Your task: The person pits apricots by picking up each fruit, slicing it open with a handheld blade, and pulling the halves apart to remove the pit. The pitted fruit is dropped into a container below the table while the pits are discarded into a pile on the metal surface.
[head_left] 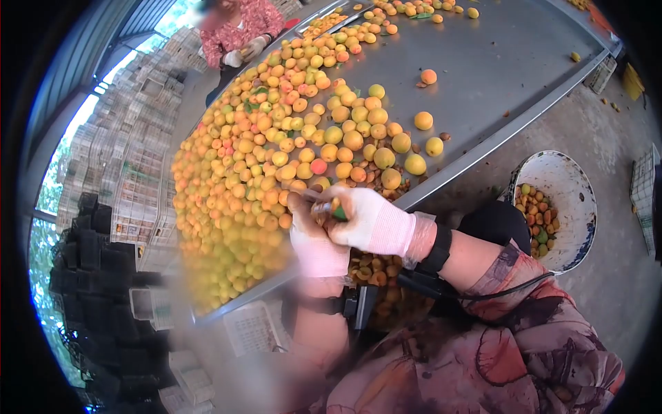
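Both my hands wear white gloves with brown-stained fingers and meet at the near edge of a metal table [483,76] heaped with apricots [241,165]. My right hand [369,217] is closed around a small tool with a green and orange handle [338,210]; its working end is not clear. Against it, my left hand [317,238] is closed, fingers curled toward the tool. What the left fingers hold is mostly hidden, though it may be an apricot. Just below my hands, halved apricots [376,270] lie in a container under the table edge.
A white bucket [583,207] with apricots inside stands on the floor at right. Across the table is another person [241,31] in gloves. Stacked crates [138,186] and black crates [96,297] line the left. A white basket [252,328] sits below the table corner.
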Available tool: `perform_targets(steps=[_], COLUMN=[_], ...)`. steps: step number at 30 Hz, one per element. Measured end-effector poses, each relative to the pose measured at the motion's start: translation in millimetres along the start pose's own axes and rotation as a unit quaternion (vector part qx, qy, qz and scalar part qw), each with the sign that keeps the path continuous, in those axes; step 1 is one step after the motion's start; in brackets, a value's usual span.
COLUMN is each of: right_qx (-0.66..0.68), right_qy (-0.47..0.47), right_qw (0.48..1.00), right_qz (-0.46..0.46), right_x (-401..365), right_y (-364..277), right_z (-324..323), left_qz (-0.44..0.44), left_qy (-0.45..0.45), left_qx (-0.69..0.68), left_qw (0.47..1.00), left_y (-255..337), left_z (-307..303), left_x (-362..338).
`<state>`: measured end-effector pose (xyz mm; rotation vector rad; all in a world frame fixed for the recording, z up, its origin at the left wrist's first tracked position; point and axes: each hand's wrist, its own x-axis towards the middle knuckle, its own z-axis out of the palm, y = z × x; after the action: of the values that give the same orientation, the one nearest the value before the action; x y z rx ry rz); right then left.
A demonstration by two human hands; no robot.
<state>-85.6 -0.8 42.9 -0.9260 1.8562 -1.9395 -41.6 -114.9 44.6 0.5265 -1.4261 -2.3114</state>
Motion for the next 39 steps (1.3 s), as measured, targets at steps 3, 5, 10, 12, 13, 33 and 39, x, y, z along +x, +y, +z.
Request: perform_targets(steps=[3, 5, 10, 12, 13, 33, 39], right_qx=[0.011, -0.005, -0.036, -0.014, -0.018, -0.349, -0.269], right_qy=[-0.017, 0.012, 0.02, 0.003, 0.007, 0.08, 0.053], right_qw=[1.0, 1.0, 0.999, 0.999, 0.999, 0.927, 0.955], right_qz=[-0.001, 0.007, -0.021, -0.029, -0.027, 0.108, 0.109], right_x=[-4, -5, -5, -6, -6, 58, 66], right_y=[-4, -7, -2, 0, 4, 24, 17], right_z=[4, 5, 2, 4, 6, -76, -50], left_qz=[-0.021, -0.045, -0.012, -0.023, -0.028, -0.011, 0.152], left_qy=[-0.003, 0.042, -0.004, 0.008, 0.004, -0.2, -0.233], left_qx=[-0.01, -0.027, 0.004, -0.038, -0.04, 0.533, 0.7], left_qw=[1.0, 0.998, 1.0, 0.999, 0.999, 0.822, 0.658], left_y=[-7, -1, 5, 5, 3, 18, 26], left_z=[-16, -8, -8, -6, -12, -85, -52], left_x=[10, 6, -3, -4, -4, -32, 48])
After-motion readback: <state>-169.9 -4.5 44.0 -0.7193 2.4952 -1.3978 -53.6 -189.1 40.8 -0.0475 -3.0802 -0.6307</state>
